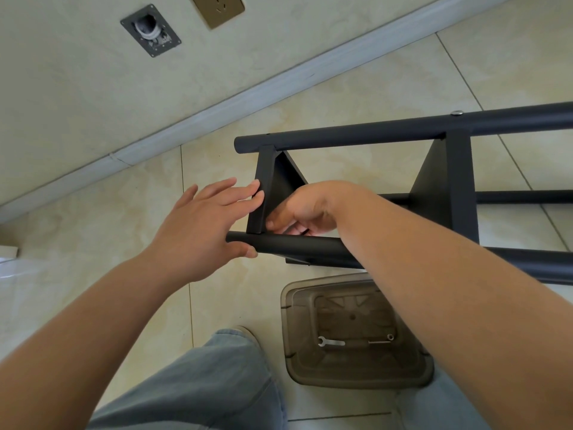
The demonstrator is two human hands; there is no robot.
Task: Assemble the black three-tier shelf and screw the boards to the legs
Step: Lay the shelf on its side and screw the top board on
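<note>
The black shelf frame [403, 193] lies on its side on the tiled floor [341, 97]; it looks rigid, metal and fairly heavy, best gripped by a leg tube. The left hand [201, 228] presses flat, fingers straight, against the end board [263, 187] and near leg [294, 246]. The right hand [297, 212] curls behind the board; what it pinches is hidden.

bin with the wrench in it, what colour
Translucent smoky brown bin, clearest in the head view.
</note>
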